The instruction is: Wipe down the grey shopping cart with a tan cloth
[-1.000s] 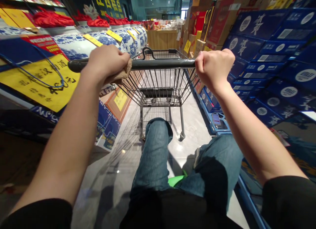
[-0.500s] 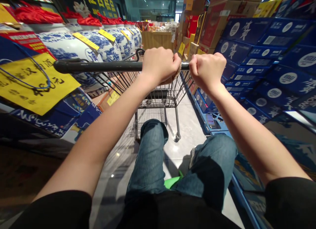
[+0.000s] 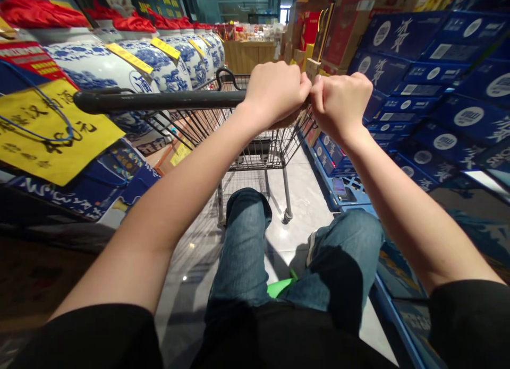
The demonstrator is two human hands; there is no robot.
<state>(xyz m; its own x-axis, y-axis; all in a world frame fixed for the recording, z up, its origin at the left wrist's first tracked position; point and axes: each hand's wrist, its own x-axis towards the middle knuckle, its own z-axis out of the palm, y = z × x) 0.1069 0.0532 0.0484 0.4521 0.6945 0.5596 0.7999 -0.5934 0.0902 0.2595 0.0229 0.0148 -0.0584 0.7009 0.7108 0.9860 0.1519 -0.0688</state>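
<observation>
My left hand [image 3: 274, 90] is closed over the dark handle [image 3: 167, 99] of a shopping cart [image 3: 263, 148]. Under its palm peeks a rough brown cloth [image 3: 290, 119], mostly hidden by the fingers. Close beside it, my right hand [image 3: 341, 99] makes a fist around the handle's right end. The thumbs of the two hands nearly meet. Ahead of the handle stands the wire basket, with a dark panel on its near side.
Blue-and-white jars [image 3: 99, 66] with red cloth tops line the left, behind a yellow price sign [image 3: 51, 135]. Blue cartons [image 3: 402, 37] are stacked at right on a blue pallet [image 3: 354, 194]. Bent knees in jeans [image 3: 247, 247] lie below the cart handle.
My left hand has slid right along the handle, with the brown cloth under it, closing the gap to my right hand. The right hand sits slightly farther right in view, still gripping.
</observation>
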